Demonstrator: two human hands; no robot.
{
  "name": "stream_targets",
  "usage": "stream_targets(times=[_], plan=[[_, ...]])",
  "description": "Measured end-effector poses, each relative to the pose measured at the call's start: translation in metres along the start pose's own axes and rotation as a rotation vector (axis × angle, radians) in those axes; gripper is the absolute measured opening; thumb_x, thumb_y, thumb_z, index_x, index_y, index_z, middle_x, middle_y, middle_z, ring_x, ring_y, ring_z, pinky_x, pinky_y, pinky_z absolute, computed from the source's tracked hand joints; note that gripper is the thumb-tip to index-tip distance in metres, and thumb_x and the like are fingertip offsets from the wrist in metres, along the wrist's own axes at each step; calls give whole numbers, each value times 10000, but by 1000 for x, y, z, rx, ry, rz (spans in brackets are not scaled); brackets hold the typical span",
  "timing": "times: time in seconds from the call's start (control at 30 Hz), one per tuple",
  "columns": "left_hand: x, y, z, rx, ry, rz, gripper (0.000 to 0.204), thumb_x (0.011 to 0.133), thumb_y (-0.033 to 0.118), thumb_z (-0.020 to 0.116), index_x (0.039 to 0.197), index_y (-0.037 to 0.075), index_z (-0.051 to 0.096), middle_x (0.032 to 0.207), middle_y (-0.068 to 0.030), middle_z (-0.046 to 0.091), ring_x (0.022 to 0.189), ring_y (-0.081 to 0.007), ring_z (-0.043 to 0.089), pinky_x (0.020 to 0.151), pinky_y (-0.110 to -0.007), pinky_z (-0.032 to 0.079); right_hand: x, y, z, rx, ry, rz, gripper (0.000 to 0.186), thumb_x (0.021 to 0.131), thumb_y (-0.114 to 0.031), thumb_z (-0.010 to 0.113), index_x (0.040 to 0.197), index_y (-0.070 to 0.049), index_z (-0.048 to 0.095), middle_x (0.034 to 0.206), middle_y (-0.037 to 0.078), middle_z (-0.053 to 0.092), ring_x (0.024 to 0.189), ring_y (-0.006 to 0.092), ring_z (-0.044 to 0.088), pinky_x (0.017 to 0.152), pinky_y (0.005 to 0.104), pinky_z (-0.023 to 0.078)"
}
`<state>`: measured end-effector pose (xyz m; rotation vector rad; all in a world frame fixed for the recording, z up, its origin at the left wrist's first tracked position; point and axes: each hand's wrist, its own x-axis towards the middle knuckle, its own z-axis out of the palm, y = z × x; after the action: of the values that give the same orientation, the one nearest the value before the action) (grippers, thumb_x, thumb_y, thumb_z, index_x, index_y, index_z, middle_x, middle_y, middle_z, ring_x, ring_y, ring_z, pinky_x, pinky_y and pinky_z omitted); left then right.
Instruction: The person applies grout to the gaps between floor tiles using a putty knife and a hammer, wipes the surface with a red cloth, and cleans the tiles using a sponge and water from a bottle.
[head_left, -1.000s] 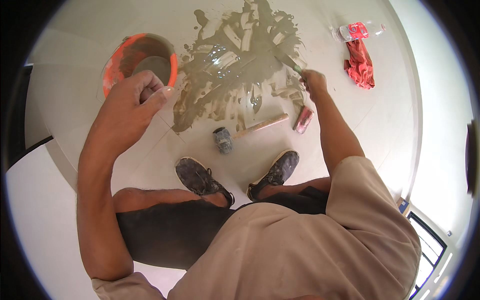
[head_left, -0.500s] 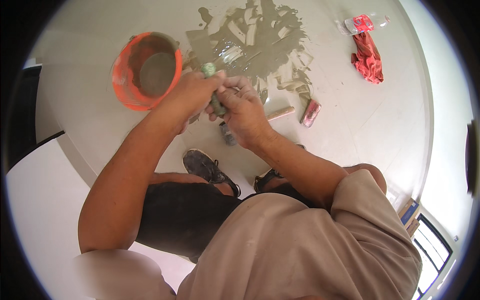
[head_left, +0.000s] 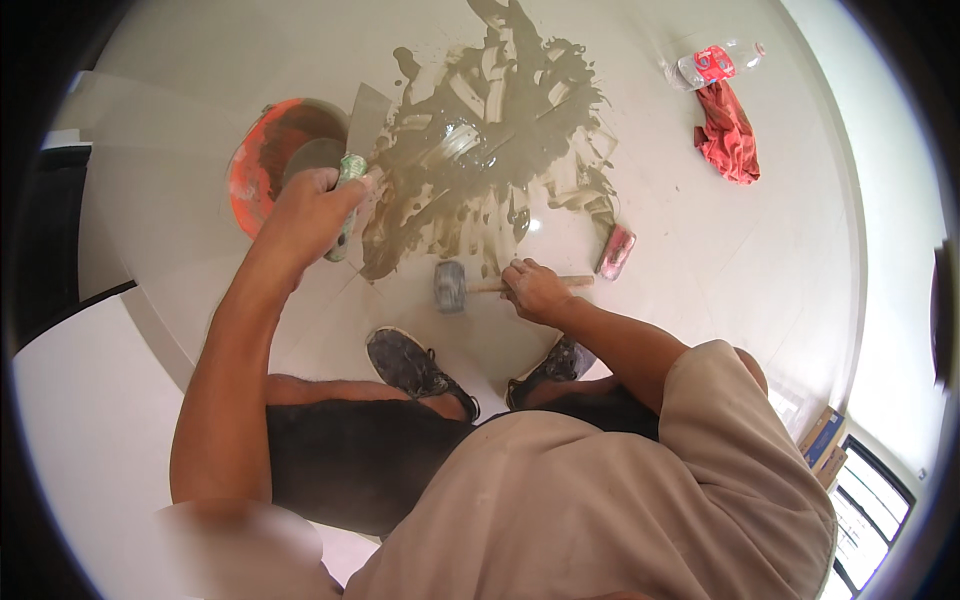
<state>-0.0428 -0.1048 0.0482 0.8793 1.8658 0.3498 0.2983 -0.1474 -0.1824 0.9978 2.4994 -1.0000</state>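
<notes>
My left hand [head_left: 315, 212] is closed around the green, mortar-smeared handle of a trowel [head_left: 369, 118]. The trowel's flat blade points away from me, beside the orange bucket [head_left: 248, 205], which has grey mortar inside. My right hand [head_left: 536, 292] is down at the floor, its fingers curled over the wooden handle of a mallet [head_left: 451, 287]. The mallet's dark grey head lies to the left of that hand, in front of my shoes. Wet grey mortar [head_left: 530, 135] is spread unevenly over the pale floor beyond both hands.
A small pink-red block [head_left: 617, 251] lies just right of the mallet handle. Farther right are a crumpled red cloth [head_left: 728, 135] and a clear plastic bottle [head_left: 720, 64] with a red label. My dark shoes [head_left: 405, 362] stand close below the mallet.
My hands have parted from together on the trowel handle. The left has drawn the trowel left toward the bucket; the right has let go of it and come down onto the mallet handle.
</notes>
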Motion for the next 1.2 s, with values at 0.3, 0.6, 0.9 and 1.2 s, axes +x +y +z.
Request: stream_targets(times=[0.3,0.6,0.9,1.2], plan=[[-6,-6,-9,56,35,90,364,935,369,612,719,97,504,638,18,461,537,-91,405,493,-300,326,98,92,-110,139,924,489,309,988,-202,484,1226,-9,523,999,320,662,895,509,644,773,579,515],[-23,-18,-23,117,33,32,348,930,362,601,729,88,523,651,4,482,564,-102,433,526,-302,358,124,97,-187,30,699,678,402,1018,-294,424,1380,-148,519,1039,275,691,998,461,668,905,547,515],[-19,-27,-26,91,-8,43,354,930,378,599,752,79,536,651,-2,495,564,-105,453,529,-305,374,118,127,-178,-40,604,605,449,1012,-276,435,1460,-272,469,1038,253,700,977,457,670,882,548,519],[-16,-29,-21,106,3,81,368,942,358,599,725,80,495,630,-3,481,509,-103,447,473,-302,360,125,107,-172,28,638,584,406,994,-263,470,1381,-155,527,1048,269,691,999,465,659,876,551,520]])
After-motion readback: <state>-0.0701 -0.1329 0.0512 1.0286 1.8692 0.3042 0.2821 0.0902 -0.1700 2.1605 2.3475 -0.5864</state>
